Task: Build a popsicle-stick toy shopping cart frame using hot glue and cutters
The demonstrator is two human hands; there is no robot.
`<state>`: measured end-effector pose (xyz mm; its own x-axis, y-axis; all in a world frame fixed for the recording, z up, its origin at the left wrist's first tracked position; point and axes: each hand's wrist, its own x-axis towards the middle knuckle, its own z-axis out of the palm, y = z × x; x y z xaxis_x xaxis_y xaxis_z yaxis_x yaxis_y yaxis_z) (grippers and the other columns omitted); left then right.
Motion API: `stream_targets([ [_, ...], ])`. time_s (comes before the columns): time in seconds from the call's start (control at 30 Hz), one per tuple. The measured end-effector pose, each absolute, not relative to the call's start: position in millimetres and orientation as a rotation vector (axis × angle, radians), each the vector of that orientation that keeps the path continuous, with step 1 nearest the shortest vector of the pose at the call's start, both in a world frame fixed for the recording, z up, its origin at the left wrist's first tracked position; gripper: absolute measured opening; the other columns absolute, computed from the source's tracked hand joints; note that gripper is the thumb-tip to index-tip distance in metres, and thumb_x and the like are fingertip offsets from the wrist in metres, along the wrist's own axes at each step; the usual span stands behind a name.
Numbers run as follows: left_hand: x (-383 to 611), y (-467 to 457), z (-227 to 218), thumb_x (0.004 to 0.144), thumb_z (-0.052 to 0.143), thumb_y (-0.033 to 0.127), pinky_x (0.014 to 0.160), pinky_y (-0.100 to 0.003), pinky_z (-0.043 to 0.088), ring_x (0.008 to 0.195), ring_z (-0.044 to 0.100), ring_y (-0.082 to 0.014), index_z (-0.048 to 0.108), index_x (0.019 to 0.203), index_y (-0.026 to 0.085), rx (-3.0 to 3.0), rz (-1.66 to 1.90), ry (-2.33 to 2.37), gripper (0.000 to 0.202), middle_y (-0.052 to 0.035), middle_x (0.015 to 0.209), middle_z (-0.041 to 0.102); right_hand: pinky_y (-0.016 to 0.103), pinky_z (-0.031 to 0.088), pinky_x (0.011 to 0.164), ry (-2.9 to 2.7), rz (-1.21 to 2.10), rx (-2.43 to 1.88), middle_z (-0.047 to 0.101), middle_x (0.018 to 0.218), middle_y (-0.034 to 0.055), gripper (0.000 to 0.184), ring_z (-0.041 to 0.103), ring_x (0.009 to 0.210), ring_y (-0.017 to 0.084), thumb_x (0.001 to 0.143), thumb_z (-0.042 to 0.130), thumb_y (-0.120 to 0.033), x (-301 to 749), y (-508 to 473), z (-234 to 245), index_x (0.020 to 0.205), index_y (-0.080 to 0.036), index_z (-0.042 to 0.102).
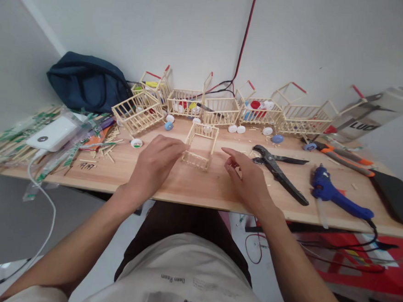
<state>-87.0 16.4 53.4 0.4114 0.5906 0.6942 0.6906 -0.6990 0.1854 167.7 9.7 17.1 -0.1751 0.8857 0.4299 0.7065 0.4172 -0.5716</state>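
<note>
Nearest, at the front of the wooden table (198, 190), a small stick frame (196, 160) is set between the two hands, presumably so that it can be reached from both sides. Its near left corner is met by the bunched fingertips of the left hand (157, 159), apparently to steady it; whether it is pinched or only touched cannot be told. By the right hand (246, 175) nothing is held: the index finger is stretched toward the frame, the others are loosely curled, and a gap is left. To the right, the blue glue gun (323, 185) is laid with its nozzle pointed away from the person, probably to spare the fingers, and the black cutter (285, 181) is placed nearer the right hand, seemingly for easy reach. To the left, bundled sticks (12, 144) are kept aside, perhaps to free working space. Farther back, wheeled stick carts (221, 111) are lined up near the wall, likely out of the way, beside a dark blue bag (89, 83).
</note>
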Motion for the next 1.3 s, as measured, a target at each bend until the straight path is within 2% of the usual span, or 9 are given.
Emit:
stream_targets([
  [0.13,-77.0,18.7,51.5,0.095,0.046,0.014,0.084,-0.031,0.051,0.095,0.063,-0.0164,0.066,0.111,0.020,-2.632,-1.128,-1.035,0.026,-0.0071,0.107,0.072,0.035,0.046,0.078,-1.979,0.298,-1.325,0.065,0.091,0.0071,0.043,0.060,0.084,0.020,0.090,0.043,-0.018,162.7,14.1,19.5,0.130,-0.018,0.056],
  [0.3,-79.3,23.5,65.5,0.095,0.047,0.016,0.088,-0.031,0.051,0.098,0.066,-0.0167,0.068,0.106,0.019,-2.571,-1.185,-1.076,0.024,-0.0061,0.104,0.073,0.036,0.045,0.079,-2.003,0.234,-1.286,0.064,0.093,0.0071,0.041,0.059,0.085,0.020,0.093,0.041,-0.020,161.7,17.8,25.4,0.132,-0.021,0.055],
  [0.57,-92.6,33.1,91.9,0.094,0.051,0.019,0.084,-0.031,0.053,0.095,0.068,-0.0172,0.071,0.099,0.020,-2.575,-1.131,-1.107,0.021,-0.0035,0.100,0.074,0.033,0.045,0.075,-2.012,0.161,-1.160,0.060,0.083,0.0038,0.032,0.056,0.078,0.018,0.095,0.048,-0.029,150.8,8.3,37.1,0.122,-0.020,0.061],
  [0.7,-85.4,35.6,83.9,0.093,0.049,0.015,0.081,-0.031,0.053,0.092,0.068,-0.0176,0.071,0.096,0.018,-2.709,-1.073,-1.016,0.023,-0.0043,0.094,0.074,0.033,0.045,0.075,-1.996,0.134,-1.158,0.060,0.080,0.0025,0.030,0.056,0.075,0.018,0.094,0.051,-0.031,142.1,7.9,38.3,0.120,-0.022,0.062],
  [0.93,-83.1,40.8,64.5,0.094,0.047,0.016,0.086,-0.032,0.051,0.096,0.066,-0.0181,0.069,0.100,0.017,-2.714,-1.113,-0.981,0.023,-0.0064,0.098,0.073,0.032,0.045,0.073,-1.988,0.130,-1.194,0.062,0.079,0.0024,0.027,0.057,0.074,0.018,0.094,0.051,-0.034,134.0,11.2,38.6,0.114,-0.022,0.064],
  [1.1,-70.4,41.8,52.4,0.095,0.046,0.017,0.081,-0.032,0.049,0.093,0.061,-0.0193,0.067,0.100,0.015,-2.863,-0.923,-0.879,0.022,-0.0097,0.098,0.069,0.031,0.043,0.071,-1.972,0.129,-1.217,0.064,0.080,0.0028,0.022,0.057,0.072,0.017,0.093,0.053,-0.033,129.6,12.8,36.3,0.106,-0.020,0.066],
  [1.3,-60.6,40.4,43.4,0.094,0.048,0.019,0.078,-0.033,0.046,0.091,0.058,-0.0207,0.066,0.099,0.014,-2.914,-0.736,-0.958,0.019,-0.0095,0.093,0.065,0.032,0.042,0.074,-2.014,0.125,-1.240,0.067,0.086,0.0048,0.022,0.059,0.076,0.018,0.094,0.050,-0.033,130.2,16.9,31.5,0.101,-0.021,0.066],
])
